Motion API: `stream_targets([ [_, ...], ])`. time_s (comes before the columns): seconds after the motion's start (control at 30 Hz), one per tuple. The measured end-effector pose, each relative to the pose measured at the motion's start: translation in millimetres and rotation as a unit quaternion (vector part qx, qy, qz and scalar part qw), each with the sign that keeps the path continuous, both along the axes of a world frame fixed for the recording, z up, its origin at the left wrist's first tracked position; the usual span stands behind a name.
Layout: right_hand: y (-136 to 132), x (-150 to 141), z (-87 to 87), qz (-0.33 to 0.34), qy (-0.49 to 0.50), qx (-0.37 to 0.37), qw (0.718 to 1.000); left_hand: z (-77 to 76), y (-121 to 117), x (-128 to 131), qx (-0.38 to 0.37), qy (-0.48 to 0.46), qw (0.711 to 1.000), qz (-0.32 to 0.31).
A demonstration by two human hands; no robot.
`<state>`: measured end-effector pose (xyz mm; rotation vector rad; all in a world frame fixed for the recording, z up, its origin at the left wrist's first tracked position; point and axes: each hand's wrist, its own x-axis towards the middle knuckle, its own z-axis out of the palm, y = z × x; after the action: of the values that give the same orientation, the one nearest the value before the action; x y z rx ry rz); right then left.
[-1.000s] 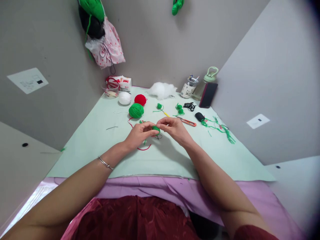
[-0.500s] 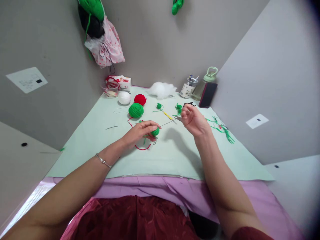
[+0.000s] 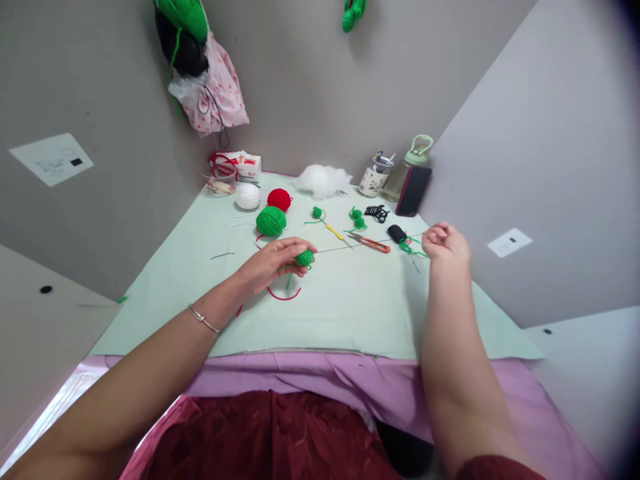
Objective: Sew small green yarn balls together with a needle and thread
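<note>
While the left hand (image 3: 273, 262) holds the green piece (image 3: 305, 258), the right hand (image 3: 447, 241) has the dark thread (image 3: 333, 250) out to the right. Left grip: closed, thumb and fingers around the piece. Right grip: curled nearly to a fist on the thread; can't tell exactly where the thread ends in there.

Piece is small, rounded, ribbed yarn, held near mid-bench. Thread is thin, straight, looks taut. Bench (image 3: 330, 320) has a smooth pale green cover. Red strand (image 3: 285, 298), soft and curved, lies just below the left hand.

Behind the left hand: green ball (image 3: 271, 221), red ball (image 3: 279, 199), white ball (image 3: 249, 197), all wound yarn, round, clustered. Fluff (image 3: 324, 181) is a loose white fibrous heap at the back.

In the way: thread line crosses the snips (image 3: 373, 244) in view, orange handle, pointed metal blades, and passes by the tip of the hook (image 3: 334, 231), slim with a yellow handle. Can't tell how high it clears them. Farther right it runs by a smooth black oval (image 3: 397, 233) near the right hand, green scraps beside it.

Back right: black clip (image 3: 377, 213), pen cup (image 3: 374, 180), translucent bottle (image 3: 397, 179), phone (image 3: 414, 192) leaning on it.
</note>
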<state>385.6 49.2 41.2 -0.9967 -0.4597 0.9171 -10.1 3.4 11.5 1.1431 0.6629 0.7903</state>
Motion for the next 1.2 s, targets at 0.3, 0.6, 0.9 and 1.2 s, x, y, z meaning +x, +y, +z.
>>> stream_targets([
  [0.3,-8.5,-73.7,9.2,0.145,-0.016,0.029,0.989,7.5,-1.2,-3.2,-0.006,-0.020,0.998,-0.066],
  [0.6,-51.8,-187.0,-14.0,0.444,-0.230,-0.009,0.866,-0.8,5.9,-1.5,0.036,-0.025,0.998,0.038],
  [0.9,-46.2,-177.0,-11.5,0.514,-0.169,-0.021,0.841,-3.7,7.4,0.4,0.068,-0.009,0.995,0.075],
  [1.2,-46.4,-178.5,-10.2,0.479,-0.160,0.000,0.863,-12.8,8.8,4.1,0.149,0.041,0.986,0.069],
])
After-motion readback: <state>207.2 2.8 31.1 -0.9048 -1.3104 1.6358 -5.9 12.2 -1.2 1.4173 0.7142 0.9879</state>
